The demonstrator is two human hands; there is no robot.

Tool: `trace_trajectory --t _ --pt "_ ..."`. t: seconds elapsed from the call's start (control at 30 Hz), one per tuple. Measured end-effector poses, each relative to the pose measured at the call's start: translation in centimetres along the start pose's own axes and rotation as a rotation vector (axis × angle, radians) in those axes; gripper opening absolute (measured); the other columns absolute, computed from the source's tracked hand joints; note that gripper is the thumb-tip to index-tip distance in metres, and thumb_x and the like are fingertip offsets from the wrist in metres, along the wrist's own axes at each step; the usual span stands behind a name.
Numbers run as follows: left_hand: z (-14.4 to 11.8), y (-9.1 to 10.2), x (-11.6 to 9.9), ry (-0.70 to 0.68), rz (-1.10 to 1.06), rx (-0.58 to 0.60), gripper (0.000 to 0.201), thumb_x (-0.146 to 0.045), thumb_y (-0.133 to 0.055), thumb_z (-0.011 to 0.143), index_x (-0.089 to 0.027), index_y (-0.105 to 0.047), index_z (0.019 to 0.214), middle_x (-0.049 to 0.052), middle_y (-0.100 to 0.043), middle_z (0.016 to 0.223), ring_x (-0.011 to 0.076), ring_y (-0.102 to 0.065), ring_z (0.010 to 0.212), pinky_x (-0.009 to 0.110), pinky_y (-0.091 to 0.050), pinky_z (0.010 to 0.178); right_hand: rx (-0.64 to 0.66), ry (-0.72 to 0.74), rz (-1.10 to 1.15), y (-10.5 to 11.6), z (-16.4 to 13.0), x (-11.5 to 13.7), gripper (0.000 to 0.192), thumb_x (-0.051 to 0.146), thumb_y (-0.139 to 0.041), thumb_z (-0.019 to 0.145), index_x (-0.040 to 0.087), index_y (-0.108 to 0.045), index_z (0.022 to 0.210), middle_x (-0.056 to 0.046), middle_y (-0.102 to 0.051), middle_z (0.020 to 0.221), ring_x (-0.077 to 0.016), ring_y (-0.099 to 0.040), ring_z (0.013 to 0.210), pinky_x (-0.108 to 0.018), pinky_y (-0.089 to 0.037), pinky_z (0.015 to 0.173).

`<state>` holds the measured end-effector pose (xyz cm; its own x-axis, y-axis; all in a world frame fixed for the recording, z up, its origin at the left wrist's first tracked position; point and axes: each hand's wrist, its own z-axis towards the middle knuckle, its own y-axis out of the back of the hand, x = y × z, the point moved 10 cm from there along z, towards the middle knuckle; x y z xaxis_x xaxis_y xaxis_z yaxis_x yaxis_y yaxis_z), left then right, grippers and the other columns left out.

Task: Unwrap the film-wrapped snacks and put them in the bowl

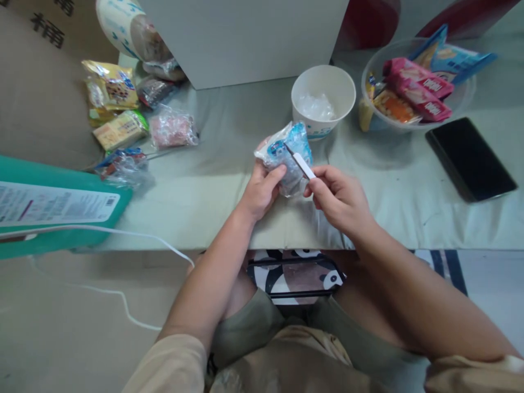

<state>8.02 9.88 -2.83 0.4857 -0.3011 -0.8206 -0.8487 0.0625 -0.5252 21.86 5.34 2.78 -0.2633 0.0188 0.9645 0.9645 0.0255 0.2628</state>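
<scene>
Head view: left hand (258,192) pinches blue-and-clear packet (292,178), thumb in front, at seven o'clock from white tub (313,127), seemingly to steady it under the white-handled tool (303,165) that right hand (343,199) pinches, fingers curled, dark tip pointing toward eleven o'clock.

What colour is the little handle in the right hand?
The handle is white, best seen in the head view.

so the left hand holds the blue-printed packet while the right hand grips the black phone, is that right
In the head view, the right hand grips a white-handled tool, not the black phone, which lies on the table. The left hand does hold the blue-printed packet.
</scene>
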Motion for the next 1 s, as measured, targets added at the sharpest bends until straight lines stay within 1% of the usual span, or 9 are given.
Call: trace_trajectory --t 0.1,0.23,0.33,0.43,0.53,0.63,0.73,0.83,1.0 --pt "-0.1 0.6 -0.5 0.005 0.005 -0.038 0.039 -0.037 -0.081 0.078 -0.028 -0.064 0.112 0.0 -0.076 0.112 0.0269 -0.068 0.125 0.041 -0.058 0.103 0.023 -0.032 -0.074 -0.2 0.3 -0.2 0.025 0.042 -0.058 0.09 0.019 -0.066 0.082 0.001 -0.063 0.062 -0.0115 -0.053 0.054 -0.026 -0.037 0.054" --pt "0.6 3.2 -3.7 -0.078 0.022 -0.144 0.035 -0.053 -0.072 0.085 -0.027 -0.065 0.108 0.004 -0.075 0.117 0.0285 -0.066 0.129 0.042 -0.059 0.101 0.094 -0.08 -0.175 0.6 -0.1 -1.2 0.028 0.044 -0.059 0.088 0.019 -0.067 0.078 0.002 -0.056 0.054 -0.0131 -0.051 0.052 -0.027 -0.034 0.052" --pt "1.0 5.2 -5.5 -0.178 0.087 -0.217 0.039 -0.059 -0.07 0.085 -0.026 -0.066 0.106 0.005 -0.074 0.122 0.0273 -0.065 0.129 0.038 -0.059 0.099 -0.043 -0.067 -0.29 3.3 0.0 -1.8 0.026 0.042 -0.057 0.089 0.02 -0.069 0.081 0.0 -0.06 0.059 -0.0145 -0.051 0.053 -0.029 -0.036 0.054" --pt "1.1 5.9 -5.4 -0.225 0.209 -0.229 0.044 -0.06 -0.077 0.08 -0.028 -0.062 0.106 0.004 -0.073 0.115 0.0242 -0.07 0.117 0.034 -0.06 0.092 -0.221 0.008 -0.551 5.9 0.3 -1.9 0.021 0.037 -0.059 0.087 0.021 -0.073 0.09 -0.006 -0.068 0.076 -0.0194 -0.058 0.066 -0.034 -0.042 0.064" --pt "0.8 5.9 -4.6 -0.239 0.451 -0.209 0.052 -0.063 -0.081 0.074 -0.026 -0.058 0.103 0.002 -0.07 0.099 0.0208 -0.071 0.098 0.032 -0.059 0.082 -0.238 0.019 -0.797 6.5 0.8 -2.8 0.022 0.035 -0.059 0.087 0.022 -0.075 0.096 -0.012 -0.07 0.092 -0.0279 -0.063 0.084 -0.041 -0.046 0.074" --pt "-0.3 6.3 -6.4 -0.41 0.751 -0.299 0.054 -0.064 -0.08 0.076 -0.024 -0.057 0.104 0.004 -0.066 0.103 0.0205 -0.069 0.101 0.032 -0.056 0.085 -0.294 0.025 -0.902 7.1 0.9 -3.0 0.026 0.03 -0.059 0.087 0.021 -0.074 0.107 -0.017 -0.068 0.105 -0.0356 -0.063 0.102 -0.05 -0.048 0.084" --pt "-1.3 5.5 -8.3 -0.568 0.992 -0.321 0.048 -0.056 -0.079 0.08 -0.024 -0.059 0.11 0.007 -0.066 0.115 0.0227 -0.066 0.111 0.036 -0.054 0.092 -0.297 0.146 -0.847 6.0 0.7 -1.7 0.028 0.027 -0.057 0.088 0.023 -0.07 0.112 -0.016 -0.068 0.109 -0.0363 -0.062 0.108 -0.054 -0.048 0.091" --pt "-1.2 3.6 -8.2 -0.588 1.206 -0.168 0.032 -0.041 -0.082 0.077 -0.024 -0.065 0.099 0.005 -0.069 0.107 0.0225 -0.066 0.105 0.038 -0.053 0.096 -0.172 0.222 -0.668 3.2 0.6 -1.0 0.027 0.03 -0.056 0.089 0.023 -0.067 0.113 -0.013 -0.071 0.104 -0.0313 -0.066 0.1 -0.05 -0.051 0.089" --pt "-2.0 2.2 -8.1 -0.624 1.163 -0.077 0.016 -0.037 -0.076 0.084 -0.023 -0.07 0.088 0.004 -0.072 0.099 0.0198 -0.067 0.098 0.035 -0.055 0.093 -0.046 0.128 -0.337 -0.1 0.8 -2.0 0.049 0.046 -0.061 0.088 0.022 -0.055 0.131 -0.011 -0.072 0.11 -0.0239 -0.068 0.085 -0.044 -0.056 0.08"
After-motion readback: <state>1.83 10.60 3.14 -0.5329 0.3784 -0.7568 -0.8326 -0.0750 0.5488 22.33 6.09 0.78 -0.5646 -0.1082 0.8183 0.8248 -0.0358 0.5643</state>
